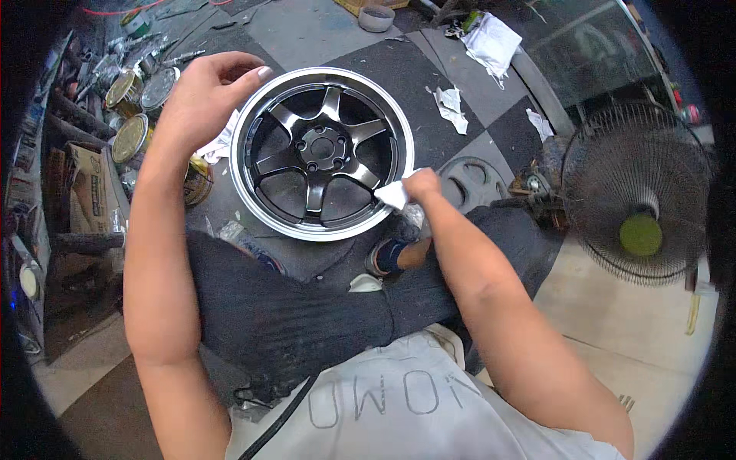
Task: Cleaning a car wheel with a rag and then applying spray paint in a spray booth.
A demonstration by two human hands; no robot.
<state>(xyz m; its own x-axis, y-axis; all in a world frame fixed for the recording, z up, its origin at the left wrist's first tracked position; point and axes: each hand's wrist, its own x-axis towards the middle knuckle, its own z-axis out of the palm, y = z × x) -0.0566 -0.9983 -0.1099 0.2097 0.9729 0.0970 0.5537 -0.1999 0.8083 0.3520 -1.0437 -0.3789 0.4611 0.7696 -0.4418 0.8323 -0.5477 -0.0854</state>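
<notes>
A dark, glossy wheel rim (pixel 331 100) with a polished silver lip lies in front of me, its spoked face up. My right hand (pixel 422 186) is closed on a folded white cloth (pixel 392 195), pressing it against the lip at the lower right. At the upper left edge, my left hand (pixel 211 96) is loosely curved with thumb and fingers apart. It holds nothing that I can see; the thumb tip is close to the lip, and whether it touches cannot be told.
A grey wheel cover (pixel 469 184) lies behind my right hand. To the right stands a fan (pixel 640 195). Paint cans (pixel 132 138) and a cardboard box (pixel 88 188) crowd the left side. Crumpled white scraps (pixel 451 109) and a white bag (pixel 492 44) lie beyond the rim.
</notes>
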